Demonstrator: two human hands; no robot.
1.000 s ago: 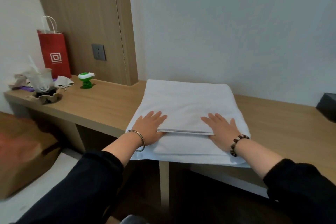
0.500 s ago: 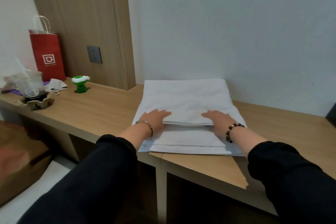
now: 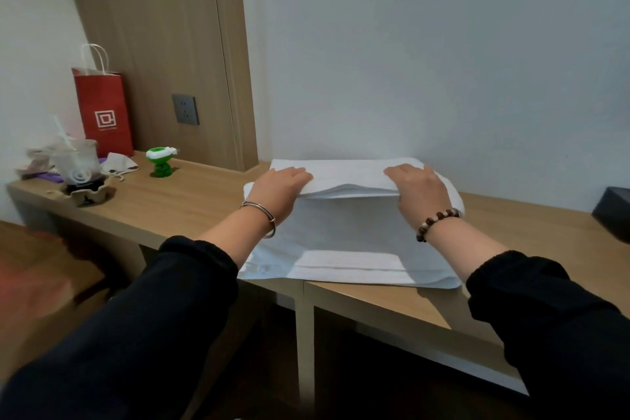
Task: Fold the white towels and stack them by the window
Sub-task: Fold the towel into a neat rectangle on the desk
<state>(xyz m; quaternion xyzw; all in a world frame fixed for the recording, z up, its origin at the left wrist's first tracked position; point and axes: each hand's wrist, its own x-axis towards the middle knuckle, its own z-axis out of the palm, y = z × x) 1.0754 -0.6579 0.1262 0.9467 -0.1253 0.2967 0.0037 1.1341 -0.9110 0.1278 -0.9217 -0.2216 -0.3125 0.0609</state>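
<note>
A white towel lies folded on the wooden desk, against the white wall. Its upper layers are raised off the lower part along a fold edge near the far side. My left hand grips the left end of that raised edge, fingers over the top. My right hand grips the right end the same way. The thumbs are hidden under the cloth. The towel's near hem lies flat by the desk's front edge.
Left on the desk stand a red paper bag, a plastic cup with a straw in a cardboard holder, a crumpled cloth and a green toy. A wall socket sits in the wood panel. A dark box is at far right.
Both hands have gone from lying flat near the towel's front to gripping its upper layers, lifting them and carrying them toward the wall. The view has dropped lower and closer.
</note>
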